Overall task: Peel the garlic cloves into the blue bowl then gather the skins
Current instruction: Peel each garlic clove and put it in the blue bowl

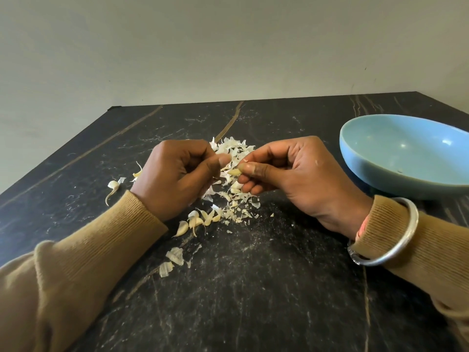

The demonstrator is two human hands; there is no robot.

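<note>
Two hands meet at the middle of the frame, just above a black marble-patterned table point(253, 301). The right hand point(286, 168) pinches a small garlic clove point(234, 172) between thumb and forefinger, its pointed end towards the left hand point(175, 174). That hand's fingers are curled in and its thumb reaches out close to the clove; whether it grips a shred of skin I cannot tell. Under and behind both hands lies a loose pile of papery skins point(233, 148), with finer crumbs scattered below it. A cluster of cloves in their skins point(200, 219) sits just below the left hand, and one more clove with a long tail point(113, 185) lies apart at the left. Two larger pieces of skin point(175, 255) rest lower down, beside the left forearm. The blue bowl point(368, 174) stands at the right edge of the frame, partly cut off – one small pale scrap shows inside, too small to name. Both arms wear mustard knit sleeves point(88, 250), and a silver bangle point(396, 240) circles the right cuff.
</note>
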